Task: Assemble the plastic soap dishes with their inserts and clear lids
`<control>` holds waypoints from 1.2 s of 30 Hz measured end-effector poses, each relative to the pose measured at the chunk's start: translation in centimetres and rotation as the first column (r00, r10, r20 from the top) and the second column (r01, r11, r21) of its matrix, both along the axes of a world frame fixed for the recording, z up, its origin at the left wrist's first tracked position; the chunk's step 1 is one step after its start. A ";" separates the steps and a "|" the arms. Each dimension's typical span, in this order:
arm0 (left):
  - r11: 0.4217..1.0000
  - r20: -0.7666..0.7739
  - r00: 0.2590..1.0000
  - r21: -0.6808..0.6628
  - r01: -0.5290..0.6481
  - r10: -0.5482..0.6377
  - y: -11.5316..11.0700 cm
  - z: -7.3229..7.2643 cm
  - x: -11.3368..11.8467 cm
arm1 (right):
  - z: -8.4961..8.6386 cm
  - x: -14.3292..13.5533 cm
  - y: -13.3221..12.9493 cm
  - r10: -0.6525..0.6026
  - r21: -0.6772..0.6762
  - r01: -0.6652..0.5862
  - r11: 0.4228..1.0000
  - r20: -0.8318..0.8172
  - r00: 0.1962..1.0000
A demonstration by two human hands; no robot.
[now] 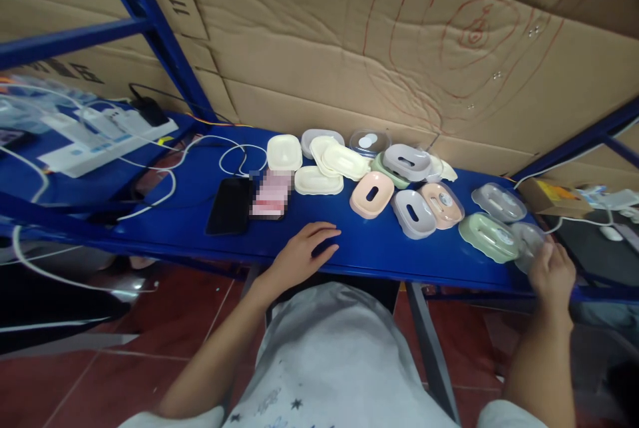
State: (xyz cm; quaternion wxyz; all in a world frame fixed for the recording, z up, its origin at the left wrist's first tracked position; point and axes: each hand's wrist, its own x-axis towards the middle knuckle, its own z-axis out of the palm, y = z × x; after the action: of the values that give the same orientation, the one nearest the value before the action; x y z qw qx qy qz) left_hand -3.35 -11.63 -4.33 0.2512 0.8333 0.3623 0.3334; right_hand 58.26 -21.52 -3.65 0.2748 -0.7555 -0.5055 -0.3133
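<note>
My left hand (305, 251) rests at the front edge of the blue table, fingers apart, holding nothing. At the right end, my right hand (553, 273) has its fingers closed at the edge of a clear plastic lid (527, 246); the fingertips are partly hidden. Beside that lid lies a green soap box (486, 236) under a clear cover, with a grey soap box (498, 202) behind it. Nearer the middle are a peach soap box (372, 195) with a dark slot, a grey slotted one (414, 213) and a covered peach one (442, 204).
Several cream trays (318, 180) lie at the back middle, near a dark box with a clear lid (369, 142). A black phone (229, 206) and a lit phone (272, 195) lie left. White cables and a power strip (110, 142) are further left; cardboard (319, 48) stands behind.
</note>
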 end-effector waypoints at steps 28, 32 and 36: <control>0.951 -0.284 0.931 0.270 -0.154 0.231 5.8 2.6 2.0 | -2.1 -27.6 6.9 0.596 -0.249 -0.605 0.757 -0.118 0.794; 0.951 -0.268 0.928 0.239 -0.196 0.259 5.8 1.8 1.5 | -1.0 -28.9 6.0 0.713 -0.326 -0.700 0.636 -0.100 0.694; 0.979 -0.243 0.955 0.154 -0.137 0.172 3.4 1.3 1.3 | -0.2 -31.1 5.0 0.788 -0.406 -0.772 0.489 -0.174 0.591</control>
State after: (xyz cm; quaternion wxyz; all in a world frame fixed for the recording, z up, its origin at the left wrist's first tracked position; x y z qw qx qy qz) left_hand -2.07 -8.28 -3.05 0.1185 0.8535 0.4323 0.2658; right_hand 27.13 -16.52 -3.81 0.1990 -0.4799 -0.8532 -0.0451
